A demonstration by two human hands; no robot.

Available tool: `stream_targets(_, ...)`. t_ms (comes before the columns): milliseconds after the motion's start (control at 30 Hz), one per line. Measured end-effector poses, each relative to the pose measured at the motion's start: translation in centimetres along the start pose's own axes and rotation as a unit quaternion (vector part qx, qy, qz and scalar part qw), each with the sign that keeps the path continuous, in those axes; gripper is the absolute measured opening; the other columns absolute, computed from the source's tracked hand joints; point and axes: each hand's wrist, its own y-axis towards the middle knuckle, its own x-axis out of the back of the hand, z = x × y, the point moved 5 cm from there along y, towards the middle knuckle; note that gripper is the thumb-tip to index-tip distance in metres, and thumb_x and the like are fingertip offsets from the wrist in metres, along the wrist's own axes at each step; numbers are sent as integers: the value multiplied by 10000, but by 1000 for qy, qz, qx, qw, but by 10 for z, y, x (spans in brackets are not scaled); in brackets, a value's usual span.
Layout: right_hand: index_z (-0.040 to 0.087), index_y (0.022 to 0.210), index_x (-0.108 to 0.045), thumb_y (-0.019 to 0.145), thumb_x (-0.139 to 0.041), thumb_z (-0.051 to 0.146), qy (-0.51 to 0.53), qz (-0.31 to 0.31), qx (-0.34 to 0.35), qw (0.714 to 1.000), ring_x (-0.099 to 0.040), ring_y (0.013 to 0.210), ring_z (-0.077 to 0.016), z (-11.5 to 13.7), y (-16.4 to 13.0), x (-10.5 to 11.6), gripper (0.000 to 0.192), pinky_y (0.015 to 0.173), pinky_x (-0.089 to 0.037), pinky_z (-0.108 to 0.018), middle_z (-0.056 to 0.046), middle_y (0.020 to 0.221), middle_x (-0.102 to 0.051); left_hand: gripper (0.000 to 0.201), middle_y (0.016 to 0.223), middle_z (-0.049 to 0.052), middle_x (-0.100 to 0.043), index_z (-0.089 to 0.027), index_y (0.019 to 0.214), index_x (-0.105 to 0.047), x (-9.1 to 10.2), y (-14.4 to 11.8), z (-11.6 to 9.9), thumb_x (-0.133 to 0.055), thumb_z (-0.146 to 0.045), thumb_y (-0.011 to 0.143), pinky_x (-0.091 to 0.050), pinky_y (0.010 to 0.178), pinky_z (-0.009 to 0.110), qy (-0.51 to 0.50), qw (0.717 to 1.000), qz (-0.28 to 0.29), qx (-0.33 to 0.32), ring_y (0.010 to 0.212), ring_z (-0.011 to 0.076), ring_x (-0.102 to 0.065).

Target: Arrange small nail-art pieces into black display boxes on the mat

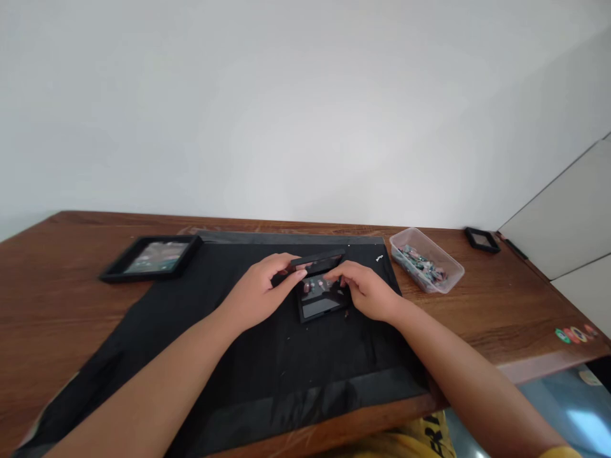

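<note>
A small flat black case (323, 308), with a glossy, reflecting face, lies on the black mat in front of me. Its upper panel (319, 262) stands tilted up along the far side; whether a hinge joins the two cannot be seen. My left hand (261, 289) pinches the left end of this panel, thumb on the near face and fingers behind. At the right side is my right hand (365, 289), its index finger reaching over the glossy face and the other fingers curled against the case's right edge. Some of its fingertips are hidden.
The black mat (267, 381) covers the middle of the wooden table (506, 318). A black-framed picture (153, 257) lies at left. To the right are a clear plastic box (453, 264) of small colourful pieces, a smaller black frame (482, 240) and several stickers (575, 335). White scraps (379, 258) lie on the mat.
</note>
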Motion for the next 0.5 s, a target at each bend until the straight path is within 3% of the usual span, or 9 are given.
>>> stream_targets(133, 204, 1120, -737, 777, -411, -110, -25, 2, 7, 1000, -687, 1061, -207, 1, 5, -5, 568, 983, -549, -366, -73, 1092, -751, 473, 1067, 99, -810, -232, 1046, -801, 0, 1, 0, -552, -618, 931, -622, 859, 398, 5, 1000, -1, 4, 914, 275, -741)
stream_targets(333, 188, 1285, -698, 808, -453, -94, -70, 5, -8, 997, -670, 1100, -247, -1, 9, -8, 606, 1015, -542, -425, -108, 1144, -752, 475, 1062, 96, -801, -240, 1066, -801, -1, 0, 2, -556, -628, 942, -622, 863, 406, 6, 1000, 5, 4, 935, 285, -744)
stream_targets(500, 198, 1183, -724, 895, -473, -42, -86, 0, -13, 996, -666, 1142, -272, -1, 11, -10, 452, 1042, -543, -468, -129, 1181, -756, 494, 1041, 89, -804, -248, 1038, -807, -2, 1, 4, -552, -659, 934, -626, 829, 392, 13, 1000, 6, 10, 942, 291, -752)
